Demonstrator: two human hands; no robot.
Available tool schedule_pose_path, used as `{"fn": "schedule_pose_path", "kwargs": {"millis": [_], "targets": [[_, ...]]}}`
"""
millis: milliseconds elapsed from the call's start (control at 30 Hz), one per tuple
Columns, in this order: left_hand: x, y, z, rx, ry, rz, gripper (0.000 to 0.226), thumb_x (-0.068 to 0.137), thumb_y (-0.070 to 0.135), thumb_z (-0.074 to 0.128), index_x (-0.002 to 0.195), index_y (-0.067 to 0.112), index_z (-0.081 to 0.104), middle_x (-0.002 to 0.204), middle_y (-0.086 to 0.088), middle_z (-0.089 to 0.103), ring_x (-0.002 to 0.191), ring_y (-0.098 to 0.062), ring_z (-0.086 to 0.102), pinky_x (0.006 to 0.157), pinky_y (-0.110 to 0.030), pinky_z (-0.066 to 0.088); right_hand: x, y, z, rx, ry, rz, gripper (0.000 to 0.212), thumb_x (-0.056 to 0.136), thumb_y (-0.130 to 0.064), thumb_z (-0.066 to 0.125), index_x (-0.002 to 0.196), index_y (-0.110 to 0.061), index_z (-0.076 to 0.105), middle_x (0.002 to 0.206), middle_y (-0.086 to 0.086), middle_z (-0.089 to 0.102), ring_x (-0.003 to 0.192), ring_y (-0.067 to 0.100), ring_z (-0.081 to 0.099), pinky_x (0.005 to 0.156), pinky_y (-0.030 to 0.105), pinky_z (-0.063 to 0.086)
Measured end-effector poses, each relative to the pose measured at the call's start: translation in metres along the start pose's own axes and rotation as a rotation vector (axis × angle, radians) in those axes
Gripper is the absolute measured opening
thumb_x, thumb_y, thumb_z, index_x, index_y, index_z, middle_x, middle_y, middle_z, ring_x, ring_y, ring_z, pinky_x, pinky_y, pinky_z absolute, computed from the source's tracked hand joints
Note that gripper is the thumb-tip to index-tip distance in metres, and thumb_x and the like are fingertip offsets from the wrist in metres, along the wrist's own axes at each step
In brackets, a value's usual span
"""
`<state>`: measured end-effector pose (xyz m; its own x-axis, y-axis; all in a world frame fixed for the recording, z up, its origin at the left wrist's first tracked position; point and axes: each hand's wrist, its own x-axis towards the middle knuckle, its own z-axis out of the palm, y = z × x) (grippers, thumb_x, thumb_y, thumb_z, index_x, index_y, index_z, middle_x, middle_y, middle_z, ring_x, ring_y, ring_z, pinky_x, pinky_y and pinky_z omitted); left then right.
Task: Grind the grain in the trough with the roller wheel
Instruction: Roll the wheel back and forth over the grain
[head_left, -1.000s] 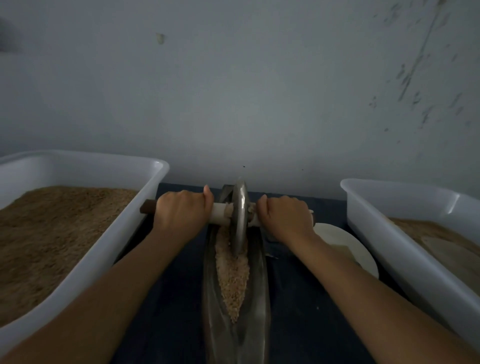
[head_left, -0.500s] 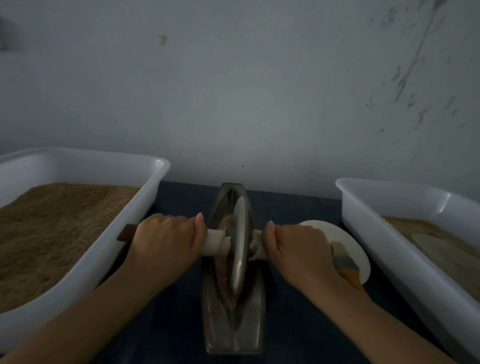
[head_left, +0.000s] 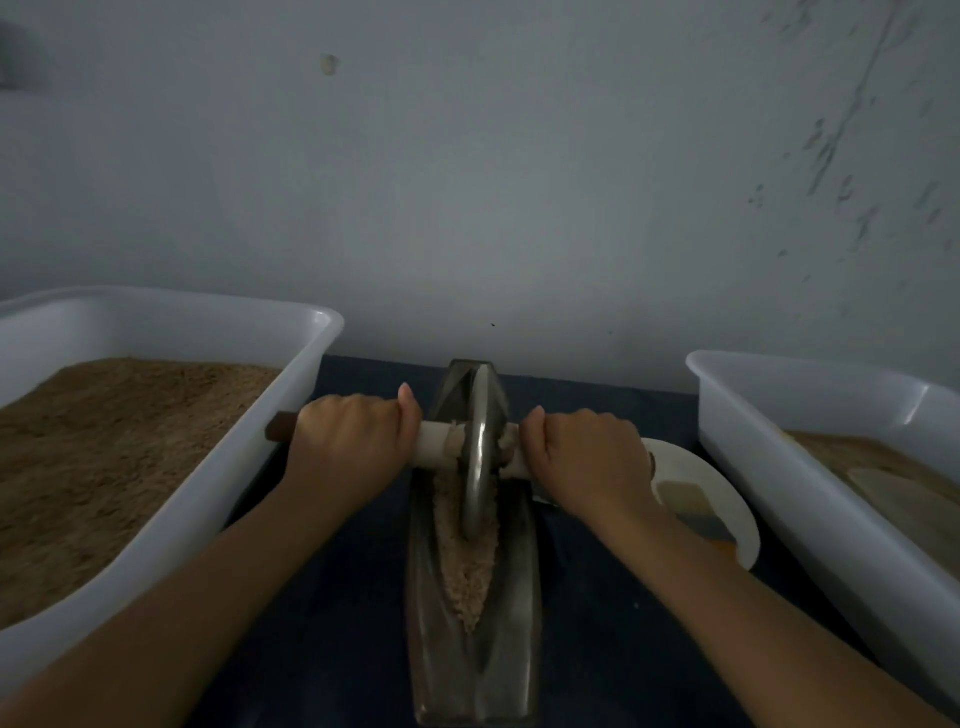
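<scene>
A narrow metal trough (head_left: 519, 649) lies lengthwise on the dark table in front of me. Pale crushed grain (head_left: 470, 577) fills its groove near the middle. The metal roller wheel (head_left: 478, 457) stands upright in the groove, past the trough's middle toward the far end. A wooden axle runs through the wheel. My left hand (head_left: 348, 447) grips the axle left of the wheel. My right hand (head_left: 587, 457) grips it right of the wheel.
A white tub (head_left: 244, 467) of brown grain stands on the left, close to my left hand. Another white tub (head_left: 810, 488) with brown meal stands on the right. A white plate (head_left: 722, 499) lies between the trough and the right tub. A wall rises behind.
The wheel rolled toward me from the far end, then away again to the trough's far half. Both hands kept their grip on the axle throughout.
</scene>
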<state>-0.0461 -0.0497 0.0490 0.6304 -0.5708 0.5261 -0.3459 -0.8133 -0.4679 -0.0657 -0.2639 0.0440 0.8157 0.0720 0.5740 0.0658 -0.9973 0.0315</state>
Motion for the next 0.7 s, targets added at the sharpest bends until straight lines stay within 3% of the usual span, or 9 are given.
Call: {"fn": "schedule_pose_path", "kwargs": {"millis": [100, 167, 233, 367, 467, 533, 600, 667, 700], "targets": [[0.016, -0.002, 0.013, 0.053, -0.026, -0.027, 0.072, 0.040, 0.005, 0.089, 0.103, -0.014, 0.061, 0.054, -0.018, 0.058, 0.037, -0.025, 0.054, 0.037, -0.026, 0.042, 0.020, 0.003, 0.012, -0.022, 0.008, -0.021, 0.050, 0.097, -0.029, 0.029, 0.058, -0.013, 0.056, 0.053, 0.003, 0.049, 0.049, 0.025, 0.040, 0.048, 0.030, 0.014], [0.029, -0.001, 0.022, 0.100, -0.109, -0.039, 0.075, 0.075, 0.017, 0.073, 0.133, -0.010, 0.034, 0.086, -0.017, 0.065, 0.065, -0.027, 0.064, 0.051, -0.029, 0.044, 0.030, 0.006, 0.016, -0.044, -0.006, -0.044, 0.045, 0.097, -0.026, 0.029, 0.066, -0.011, 0.058, 0.066, 0.009, 0.059, 0.057, 0.028, 0.049, 0.049, 0.030, 0.015], [0.037, -0.002, 0.033, 0.121, -0.156, -0.040, 0.066, 0.093, 0.019, 0.047, 0.143, 0.000, 0.008, 0.109, -0.011, 0.060, 0.087, -0.024, 0.062, 0.058, -0.031, 0.040, 0.037, 0.008, 0.017, -0.050, -0.033, -0.071, 0.037, 0.096, -0.021, 0.031, 0.067, -0.011, 0.052, 0.073, 0.012, 0.063, 0.059, 0.027, 0.051, 0.047, 0.029, 0.014], [0.036, -0.001, 0.027, 0.132, -0.232, -0.015, 0.070, 0.094, 0.022, 0.047, 0.143, 0.001, 0.003, 0.112, -0.010, 0.058, 0.089, -0.023, 0.061, 0.059, -0.032, 0.039, 0.031, 0.006, 0.016, -0.051, -0.058, -0.032, 0.038, 0.097, -0.023, 0.027, 0.071, -0.013, 0.053, 0.069, 0.008, 0.059, 0.054, 0.023, 0.038, 0.050, 0.031, 0.017], [0.018, 0.001, 0.012, 0.110, -0.239, 0.010, 0.072, 0.092, 0.025, 0.052, 0.142, -0.001, 0.008, 0.113, -0.012, 0.057, 0.092, -0.025, 0.061, 0.065, -0.033, 0.043, 0.014, 0.003, 0.010, -0.031, -0.027, 0.018, 0.048, 0.098, -0.029, 0.028, 0.059, -0.014, 0.053, 0.054, 0.002, 0.049, 0.049, 0.022, 0.035, 0.051, 0.031, 0.018], [0.000, 0.001, -0.007, 0.013, -0.193, 0.040, 0.072, 0.076, 0.017, 0.072, 0.131, -0.010, 0.035, 0.093, -0.019, 0.063, 0.072, -0.029, 0.064, 0.060, -0.035, 0.050, 0.000, -0.002, 0.000, -0.018, 0.006, -0.008, 0.051, 0.097, -0.030, 0.028, 0.049, -0.018, 0.042, 0.045, -0.002, 0.038, 0.041, 0.017, 0.028, 0.045, 0.029, 0.011], [-0.014, 0.005, -0.019, -0.093, -0.092, 0.041, 0.059, 0.045, 0.006, 0.088, 0.095, -0.013, 0.062, 0.057, -0.018, 0.058, 0.041, -0.027, 0.056, 0.040, -0.031, 0.047, -0.012, -0.004, -0.012, 0.032, 0.027, -0.029, 0.050, 0.095, -0.031, 0.028, 0.046, -0.021, 0.032, 0.041, -0.007, 0.028, 0.037, 0.014, 0.025, 0.043, 0.026, 0.008], [-0.020, 0.009, -0.030, -0.245, -0.049, -0.111, 0.030, 0.060, 0.012, 0.081, 0.062, -0.004, 0.056, 0.039, -0.004, 0.041, 0.036, -0.028, 0.051, 0.037, -0.030, 0.041, -0.023, -0.005, -0.021, 0.038, -0.039, -0.037, 0.051, 0.098, -0.033, 0.023, 0.049, -0.022, 0.030, 0.043, -0.006, 0.031, 0.039, 0.012, 0.027, 0.043, 0.026, 0.013], [-0.022, 0.010, -0.032, -0.307, -0.045, -0.231, 0.042, 0.077, 0.019, 0.067, 0.052, -0.001, 0.040, 0.037, 0.003, 0.027, 0.039, -0.031, 0.051, 0.040, -0.032, 0.039, -0.028, -0.004, -0.024, 0.037, -0.082, -0.046, 0.049, 0.098, -0.034, 0.019, 0.051, -0.024, 0.030, 0.045, -0.006, 0.033, 0.040, 0.010, 0.029, 0.043, 0.026, 0.015]]}}
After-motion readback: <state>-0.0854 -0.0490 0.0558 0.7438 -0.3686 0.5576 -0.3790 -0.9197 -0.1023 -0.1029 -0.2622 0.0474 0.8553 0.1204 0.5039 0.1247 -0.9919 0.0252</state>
